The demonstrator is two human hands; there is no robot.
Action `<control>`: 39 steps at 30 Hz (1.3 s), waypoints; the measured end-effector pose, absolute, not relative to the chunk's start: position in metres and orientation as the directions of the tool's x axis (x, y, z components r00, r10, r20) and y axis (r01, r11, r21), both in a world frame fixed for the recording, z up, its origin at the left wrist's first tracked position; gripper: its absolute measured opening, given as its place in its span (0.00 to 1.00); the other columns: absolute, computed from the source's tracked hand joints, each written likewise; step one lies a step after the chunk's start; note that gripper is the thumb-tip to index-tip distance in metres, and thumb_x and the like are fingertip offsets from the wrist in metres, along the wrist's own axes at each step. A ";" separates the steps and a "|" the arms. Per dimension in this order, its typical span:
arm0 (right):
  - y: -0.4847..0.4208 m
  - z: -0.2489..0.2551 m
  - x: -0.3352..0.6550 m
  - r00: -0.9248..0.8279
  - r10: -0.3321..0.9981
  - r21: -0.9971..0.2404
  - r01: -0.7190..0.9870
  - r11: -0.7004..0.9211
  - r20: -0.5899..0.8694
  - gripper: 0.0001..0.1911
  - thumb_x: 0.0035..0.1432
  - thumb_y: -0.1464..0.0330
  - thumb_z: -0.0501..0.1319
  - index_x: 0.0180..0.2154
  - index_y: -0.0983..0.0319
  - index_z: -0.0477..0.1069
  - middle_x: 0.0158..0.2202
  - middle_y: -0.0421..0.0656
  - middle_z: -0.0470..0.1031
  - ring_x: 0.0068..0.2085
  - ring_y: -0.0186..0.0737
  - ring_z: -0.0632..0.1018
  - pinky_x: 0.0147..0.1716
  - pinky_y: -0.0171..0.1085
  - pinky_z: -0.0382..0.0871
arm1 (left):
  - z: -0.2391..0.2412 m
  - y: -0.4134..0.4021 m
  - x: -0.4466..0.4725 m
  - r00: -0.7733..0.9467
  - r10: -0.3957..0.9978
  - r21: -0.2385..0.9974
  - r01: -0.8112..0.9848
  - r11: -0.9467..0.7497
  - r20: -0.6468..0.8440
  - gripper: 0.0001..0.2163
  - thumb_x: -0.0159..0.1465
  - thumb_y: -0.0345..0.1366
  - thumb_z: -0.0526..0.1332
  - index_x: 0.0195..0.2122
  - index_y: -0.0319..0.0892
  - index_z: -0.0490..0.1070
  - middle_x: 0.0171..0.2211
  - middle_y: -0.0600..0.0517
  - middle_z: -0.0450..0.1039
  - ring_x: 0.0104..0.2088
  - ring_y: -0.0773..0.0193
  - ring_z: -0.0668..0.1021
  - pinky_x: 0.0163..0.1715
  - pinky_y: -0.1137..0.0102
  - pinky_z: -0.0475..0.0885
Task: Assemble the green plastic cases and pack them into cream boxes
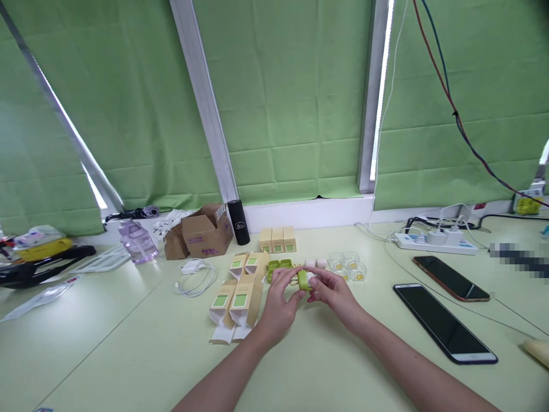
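Both hands meet over the middle of the pale green table point(128, 355). My left hand point(278, 303) and my right hand point(332, 292) pinch a small green case point(303, 280) between their fingertips, a little above the tabletop. Just behind it lies an open green case point(278, 265). Several tan boxes with green labels point(240, 297) lie open to the left of my left hand, and three more stand upright point(278, 240) behind. Small white pieces point(315, 263) and clear plastic cups with yellow contents point(349, 266) sit behind my right hand.
Two dark phones point(444, 329) point(450, 277) lie at the right, with a white power strip point(435, 240) and cables behind. A coiled white cable point(195, 277), a cardboard box point(206, 232), a black cylinder point(238, 222) and a purple bottle point(137, 240) stand at the left back.
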State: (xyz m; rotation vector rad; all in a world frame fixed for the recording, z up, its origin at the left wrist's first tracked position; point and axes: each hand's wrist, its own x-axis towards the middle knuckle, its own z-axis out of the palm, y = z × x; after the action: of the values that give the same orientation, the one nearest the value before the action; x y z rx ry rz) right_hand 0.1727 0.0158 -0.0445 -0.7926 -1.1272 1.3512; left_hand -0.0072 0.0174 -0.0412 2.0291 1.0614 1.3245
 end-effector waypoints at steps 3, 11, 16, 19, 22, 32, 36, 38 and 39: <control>0.016 -0.045 0.171 -0.118 0.979 -0.930 -0.349 0.117 0.167 0.30 0.48 0.49 0.76 0.48 0.60 0.80 0.32 0.40 0.76 0.33 0.40 0.80 0.39 0.46 0.82 | -0.042 0.015 -0.006 0.187 0.832 0.765 0.328 -0.554 0.522 0.22 0.67 0.35 0.64 0.63 0.50 0.68 0.57 0.45 0.69 0.57 0.53 0.74 0.58 0.56 0.70; 0.017 -0.050 0.166 -0.072 0.982 -0.916 -0.378 0.136 0.175 0.29 0.48 0.48 0.75 0.43 0.61 0.75 0.37 0.44 0.80 0.32 0.40 0.81 0.38 0.46 0.81 | -0.043 0.010 -0.002 0.198 0.709 0.498 0.585 -0.640 0.677 0.17 0.72 0.36 0.59 0.61 0.50 0.68 0.64 0.44 0.64 0.66 0.48 0.62 0.64 0.47 0.64; 0.018 -0.053 0.162 -0.059 0.979 -0.907 -0.389 0.159 0.197 0.29 0.48 0.48 0.75 0.41 0.61 0.73 0.35 0.42 0.79 0.32 0.39 0.80 0.35 0.45 0.81 | -0.045 0.009 0.000 0.235 0.641 0.350 0.677 -0.647 0.731 0.20 0.70 0.36 0.61 0.63 0.48 0.68 0.61 0.42 0.65 0.61 0.48 0.69 0.58 0.50 0.71; 0.018 -0.055 0.160 -0.058 0.976 -0.908 -0.382 0.175 0.212 0.28 0.49 0.48 0.74 0.41 0.61 0.72 0.34 0.42 0.79 0.32 0.40 0.80 0.34 0.43 0.81 | -0.046 0.009 0.001 0.231 0.644 0.360 0.671 -0.649 0.729 0.20 0.71 0.36 0.60 0.64 0.46 0.68 0.59 0.41 0.68 0.59 0.49 0.72 0.56 0.53 0.73; 0.018 -0.058 0.160 -0.073 0.968 -0.912 -0.358 0.200 0.241 0.28 0.52 0.47 0.73 0.42 0.61 0.71 0.33 0.42 0.78 0.33 0.40 0.80 0.32 0.42 0.80 | -0.047 0.010 0.000 0.213 0.702 0.460 0.622 -0.634 0.680 0.20 0.72 0.37 0.57 0.65 0.47 0.66 0.59 0.41 0.69 0.56 0.51 0.76 0.53 0.56 0.76; 0.014 -0.057 0.169 -0.039 0.897 -0.892 0.102 0.441 0.439 0.19 0.61 0.53 0.67 0.46 0.59 0.71 0.40 0.45 0.76 0.40 0.43 0.79 0.35 0.40 0.78 | -0.047 0.017 0.001 0.172 0.917 0.925 0.060 -0.376 0.361 0.27 0.71 0.49 0.60 0.68 0.43 0.64 0.58 0.40 0.74 0.50 0.53 0.81 0.45 0.61 0.82; 0.009 -0.052 0.174 -0.099 0.755 -0.669 0.399 0.627 0.648 0.21 0.65 0.62 0.63 0.58 0.57 0.67 0.56 0.52 0.71 0.41 0.43 0.79 0.35 0.41 0.79 | -0.046 0.019 0.002 0.208 0.922 0.945 -0.080 -0.316 0.326 0.31 0.68 0.49 0.64 0.68 0.41 0.63 0.57 0.39 0.76 0.54 0.51 0.80 0.49 0.59 0.81; 0.007 -0.051 0.175 -0.187 0.672 -0.513 0.511 0.689 0.717 0.23 0.67 0.65 0.61 0.62 0.55 0.65 0.60 0.53 0.70 0.43 0.44 0.80 0.35 0.42 0.79 | -0.045 0.019 0.002 0.209 0.921 0.944 -0.095 -0.315 0.329 0.29 0.67 0.49 0.65 0.65 0.40 0.66 0.58 0.38 0.75 0.56 0.49 0.79 0.52 0.58 0.80; 0.007 -0.051 0.176 -0.224 0.641 -0.450 0.546 0.707 0.734 0.22 0.68 0.66 0.60 0.62 0.55 0.65 0.60 0.52 0.70 0.44 0.45 0.81 0.35 0.42 0.80 | -0.044 0.018 0.002 0.214 0.920 0.944 -0.096 -0.316 0.330 0.28 0.67 0.49 0.66 0.64 0.40 0.67 0.58 0.38 0.75 0.57 0.49 0.79 0.53 0.58 0.79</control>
State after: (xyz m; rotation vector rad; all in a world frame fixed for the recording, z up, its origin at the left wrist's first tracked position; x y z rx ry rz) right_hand 0.1758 0.0068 -0.0512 -0.9217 -1.8941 0.1160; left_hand 0.0019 0.0180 -0.0443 1.4994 0.8182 1.2928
